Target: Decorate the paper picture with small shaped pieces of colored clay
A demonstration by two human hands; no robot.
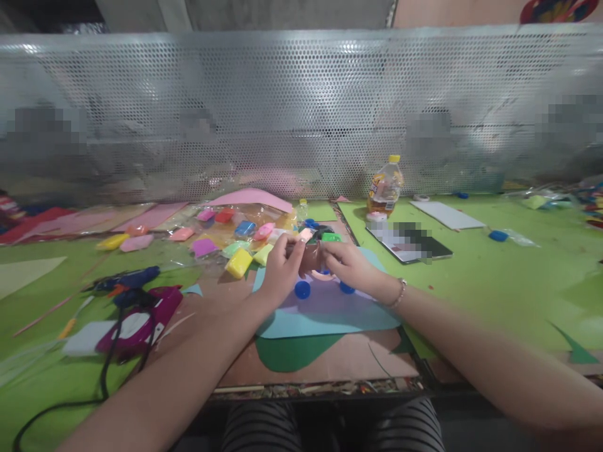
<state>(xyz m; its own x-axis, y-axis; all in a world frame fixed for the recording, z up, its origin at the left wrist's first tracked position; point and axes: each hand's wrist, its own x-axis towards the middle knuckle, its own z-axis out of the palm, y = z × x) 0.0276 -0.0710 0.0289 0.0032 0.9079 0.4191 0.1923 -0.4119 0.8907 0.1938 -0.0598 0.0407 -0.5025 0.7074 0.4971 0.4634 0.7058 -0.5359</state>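
In the middle of the head view, my left hand (285, 262) and my right hand (346, 262) meet over a light blue sheet (325, 324). Between them is a small brown, shiny piece (309, 256), gripped by the fingers of both hands; it could be clay in a clear wrapper, but I cannot make out its kind. Below the fingers, a blue bottle cap (302, 289) and another blue cap (347, 287) rest on a lilac area of the sheet. Just behind my hands is a bright green piece (331, 237).
Several coloured clay packets, one a yellow packet (239, 263), lie left of my hands. A blue glue gun (127, 279) and a magenta device (141, 323) with a black cord sit further left. A bottle (385, 188) and a tablet (409, 242) are at right. A perforated metal panel (282, 100) stands behind.
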